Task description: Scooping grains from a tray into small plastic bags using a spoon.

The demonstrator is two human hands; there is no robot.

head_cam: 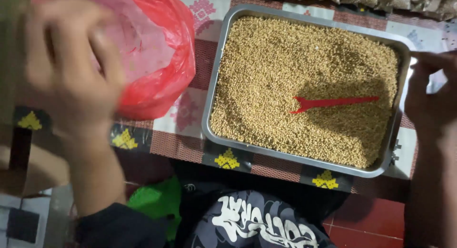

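The left hand (71, 71) is hovering, blurred, over the crumpled red plastic bag (157, 62) — fingers loosely spread, though whether it is gripping anything cannot be told. The right hand (431, 98) is resting at the right rim of the rectangular metal tray (216, 76) — its grip is unclear. A red plastic scoop (333, 103) is lying on the tan grains (285, 62) filling the tray.

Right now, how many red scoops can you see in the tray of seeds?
1. A single red scoop lies flat on the seeds right of the middle of the metal tray. Others could be buried under the seeds.
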